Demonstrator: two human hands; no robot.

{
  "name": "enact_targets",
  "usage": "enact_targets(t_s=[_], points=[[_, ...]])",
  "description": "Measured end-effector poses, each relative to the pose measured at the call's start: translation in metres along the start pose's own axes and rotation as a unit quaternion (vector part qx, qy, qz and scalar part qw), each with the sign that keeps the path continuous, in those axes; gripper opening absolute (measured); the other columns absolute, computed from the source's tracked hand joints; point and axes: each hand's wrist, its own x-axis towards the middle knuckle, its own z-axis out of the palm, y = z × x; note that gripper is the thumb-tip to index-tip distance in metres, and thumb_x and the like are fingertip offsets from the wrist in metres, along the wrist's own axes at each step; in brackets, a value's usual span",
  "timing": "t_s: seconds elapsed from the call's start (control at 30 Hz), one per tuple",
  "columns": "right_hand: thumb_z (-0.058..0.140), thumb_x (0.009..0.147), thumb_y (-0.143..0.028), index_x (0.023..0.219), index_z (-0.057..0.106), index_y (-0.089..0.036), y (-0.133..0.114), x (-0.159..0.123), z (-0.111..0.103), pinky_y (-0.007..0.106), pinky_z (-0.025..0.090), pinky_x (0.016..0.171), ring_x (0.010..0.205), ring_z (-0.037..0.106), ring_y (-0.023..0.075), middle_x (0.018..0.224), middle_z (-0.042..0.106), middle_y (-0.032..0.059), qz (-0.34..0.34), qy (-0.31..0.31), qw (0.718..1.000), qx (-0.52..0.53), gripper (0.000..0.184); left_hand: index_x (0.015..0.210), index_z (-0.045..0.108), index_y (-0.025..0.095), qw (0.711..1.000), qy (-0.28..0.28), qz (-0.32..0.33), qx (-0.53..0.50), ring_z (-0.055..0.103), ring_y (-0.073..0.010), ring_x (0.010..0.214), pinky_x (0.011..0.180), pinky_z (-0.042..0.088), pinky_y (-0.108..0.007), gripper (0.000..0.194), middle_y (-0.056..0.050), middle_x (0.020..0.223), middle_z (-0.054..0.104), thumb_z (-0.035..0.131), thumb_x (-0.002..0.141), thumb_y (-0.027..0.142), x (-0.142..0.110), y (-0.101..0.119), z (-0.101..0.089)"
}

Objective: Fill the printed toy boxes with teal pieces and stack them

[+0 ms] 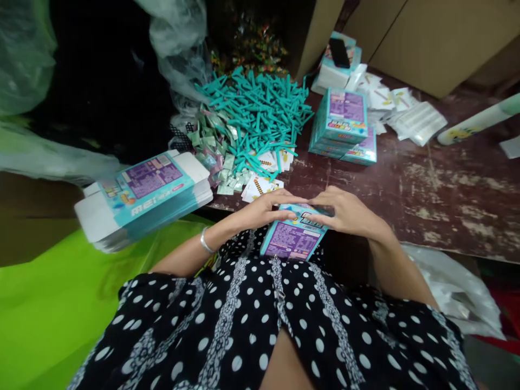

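A small teal and purple printed carton (pixel 293 238) rests against my body at the table's front edge. My left hand (pixel 273 208) grips its left side, with the thumb across the near face and the fingers over the far edge. On the other side, my right hand (pixel 339 212) holds it the same way, thumb pointing inward. Both thumbs lie close to the carton's upper end. Just beyond my left hand are printed white cards (pixel 260 187). The far side of the carton is hidden.
Flat teal cartons (pixel 150 189) are stacked at left. A heap of teal plastic pieces (pixel 260 111) and small foil sachets (pixel 221 141) lie ahead. Finished-looking cartons (pixel 341 119) stand right of it, with a black phone (pixel 339 52) on boxes behind. A white tube (pixel 479 120) lies far right.
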Motion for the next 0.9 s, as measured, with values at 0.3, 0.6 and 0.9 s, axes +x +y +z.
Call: enact_targets(t_s=[0.3, 0.6, 0.9], points=[[0.101, 0.065, -0.048, 0.082, 0.078, -0.020, 0.122, -0.111, -0.064, 0.026, 0.049, 0.052, 0.061, 0.064, 0.0162, 0.078, 0.075, 0.0056, 0.283, 0.437, 0.789, 0.325, 0.040, 0.133, 0.069, 0.014, 0.758, 0.180, -0.257, 0.572, 0.064, -0.0434, 0.130, 0.110, 0.054, -0.056, 0.062, -0.022, 0.136, 0.071, 0.065, 0.097, 0.065, -0.104, 0.024, -0.128], [0.077, 0.099, -0.028, 0.082, 0.057, -0.019, 0.192, -0.002, -0.045, 0.015, 0.054, 0.049, 0.051, 0.059, 0.0077, 0.061, 0.060, -0.0041, 0.314, 0.603, 0.568, 0.464, 0.028, 0.120, 0.067, 0.019, 0.659, 0.092, -0.407, 0.626, 0.071, -0.0393, 0.118, 0.089, 0.054, -0.041, 0.039, -0.020, 0.125, 0.077, 0.052, 0.098, 0.048, -0.161, 0.004, -0.149], [0.080, 0.105, -0.035, 0.093, 0.065, -0.009, 0.204, 0.067, -0.037, 0.018, 0.062, 0.055, 0.063, 0.074, 0.0138, 0.068, 0.074, 0.0075, 0.354, 0.530, 0.597, 0.487, 0.031, 0.098, 0.066, 0.028, 0.730, 0.154, -0.373, 0.552, 0.071, -0.0346, 0.103, 0.084, 0.050, -0.038, 0.030, -0.009, 0.108, 0.079, 0.053, 0.092, 0.055, -0.167, 0.011, -0.166]])
